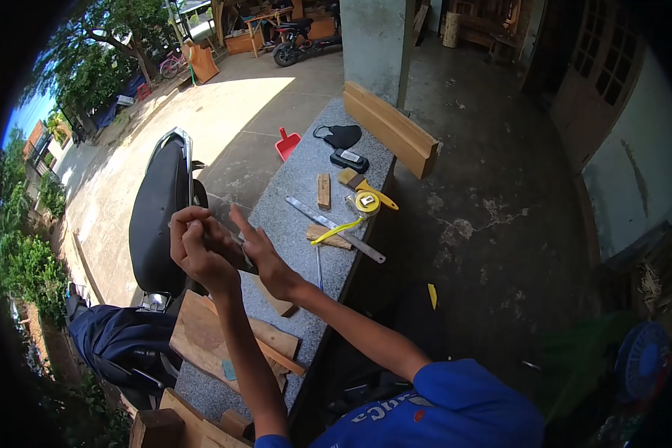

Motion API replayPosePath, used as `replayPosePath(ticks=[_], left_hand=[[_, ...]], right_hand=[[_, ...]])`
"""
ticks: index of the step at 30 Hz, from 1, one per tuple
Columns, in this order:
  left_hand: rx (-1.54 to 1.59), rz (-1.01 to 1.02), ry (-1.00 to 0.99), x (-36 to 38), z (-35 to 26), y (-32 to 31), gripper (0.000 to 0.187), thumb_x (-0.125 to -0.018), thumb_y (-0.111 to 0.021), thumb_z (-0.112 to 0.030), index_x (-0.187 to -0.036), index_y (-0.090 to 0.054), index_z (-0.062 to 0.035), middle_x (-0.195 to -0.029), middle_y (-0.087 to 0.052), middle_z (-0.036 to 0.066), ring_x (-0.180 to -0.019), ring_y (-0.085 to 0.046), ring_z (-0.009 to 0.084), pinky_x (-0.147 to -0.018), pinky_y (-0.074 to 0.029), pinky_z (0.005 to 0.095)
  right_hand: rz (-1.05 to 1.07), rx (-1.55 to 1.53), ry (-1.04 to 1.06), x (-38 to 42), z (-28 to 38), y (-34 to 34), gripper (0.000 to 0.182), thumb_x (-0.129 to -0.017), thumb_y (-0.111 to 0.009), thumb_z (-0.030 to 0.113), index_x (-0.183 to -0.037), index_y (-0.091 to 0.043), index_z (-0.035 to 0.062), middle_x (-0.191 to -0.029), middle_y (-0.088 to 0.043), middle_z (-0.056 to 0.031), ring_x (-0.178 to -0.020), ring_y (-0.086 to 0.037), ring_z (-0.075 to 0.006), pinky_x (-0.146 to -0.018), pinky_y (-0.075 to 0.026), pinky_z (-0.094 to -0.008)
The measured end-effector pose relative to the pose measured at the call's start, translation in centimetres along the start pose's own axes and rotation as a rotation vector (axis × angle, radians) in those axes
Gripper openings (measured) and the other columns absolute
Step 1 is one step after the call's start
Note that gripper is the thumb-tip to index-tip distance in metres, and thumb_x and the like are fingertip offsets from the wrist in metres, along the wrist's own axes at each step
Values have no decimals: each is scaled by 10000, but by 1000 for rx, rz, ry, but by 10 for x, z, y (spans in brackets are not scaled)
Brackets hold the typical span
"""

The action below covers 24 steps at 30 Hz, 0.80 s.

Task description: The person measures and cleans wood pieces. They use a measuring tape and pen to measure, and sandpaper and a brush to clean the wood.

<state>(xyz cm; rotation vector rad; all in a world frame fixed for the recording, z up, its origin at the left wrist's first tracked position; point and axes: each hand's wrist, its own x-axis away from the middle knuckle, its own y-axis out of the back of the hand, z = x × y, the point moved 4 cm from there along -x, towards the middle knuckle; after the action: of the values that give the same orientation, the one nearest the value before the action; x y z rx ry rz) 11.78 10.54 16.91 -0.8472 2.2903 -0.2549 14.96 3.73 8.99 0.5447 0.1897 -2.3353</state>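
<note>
My left hand (205,250) is raised over the bench's left edge, its fingers curled round something dark and mostly hidden. Close beside it is my right hand (265,261), fingers stretched out and thumb side up, its palm turned towards the left hand. Below them a wooden block (276,300) lies on the speckled stone bench (280,196). Further right, a metal ruler (362,247) passes by a small wood piece (332,237) and a yellow tape measure (366,201) with some tape out. A brush (357,181) and another small wood block (323,191) lie nearby.
Wooden boards (216,336) lie at the bench's near end. A long timber (392,131), a black mask (340,136) and a dark device (349,160) are at its far end. A motorbike seat (157,216) stands left; a red dustpan (287,143) is on the ground.
</note>
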Motion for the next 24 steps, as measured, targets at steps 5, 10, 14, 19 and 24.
replayPosePath(ticks=[5,10,14,19,24], left_hand=[[9,-57,-35,-9,2,15,175,-798,-351,-107,-792,-486,2,-529,-381,25,-429,-341,70,-409,-302,196],[22,-37,-23,-7,3,9,181,-794,-346,-103,-787,-490,6,-527,-381,27,-426,-349,73,-410,-309,194],[-23,-5,-1,-6,1,9,187,-790,-344,-100,-775,-496,9,-526,-385,27,-425,-359,76,-407,-315,195],[45,-49,-25,-15,5,15,189,-784,-352,-102,-773,-501,13,-524,-385,27,-428,-361,73,-401,-313,197],[36,51,35,-6,9,-5,174,-776,-362,-80,-764,-502,24,-527,-402,24,-436,-361,57,-402,-293,188]], right_hand=[[130,223,-243,45,-65,3,569,-876,-186,323,-1377,-80,73,-1426,-126,-128,-1322,-54,-296,-1033,53,-453],[5,119,-4,26,2,-13,560,-884,-132,362,-1377,-109,99,-1416,-165,-130,-1322,-44,-299,-1024,55,-476],[91,275,-82,-9,-18,-2,553,-890,-117,380,-1383,-88,131,-1432,-108,-108,-1324,-34,-291,-1021,58,-481],[110,347,-291,54,-54,0,545,-900,-95,383,-1384,-68,134,-1437,-85,-99,-1325,-10,-286,-1025,51,-474],[-16,139,-137,17,3,1,556,-891,-96,438,-1387,-58,189,-1436,-108,-80,-1321,-15,-312,-1002,55,-528]])
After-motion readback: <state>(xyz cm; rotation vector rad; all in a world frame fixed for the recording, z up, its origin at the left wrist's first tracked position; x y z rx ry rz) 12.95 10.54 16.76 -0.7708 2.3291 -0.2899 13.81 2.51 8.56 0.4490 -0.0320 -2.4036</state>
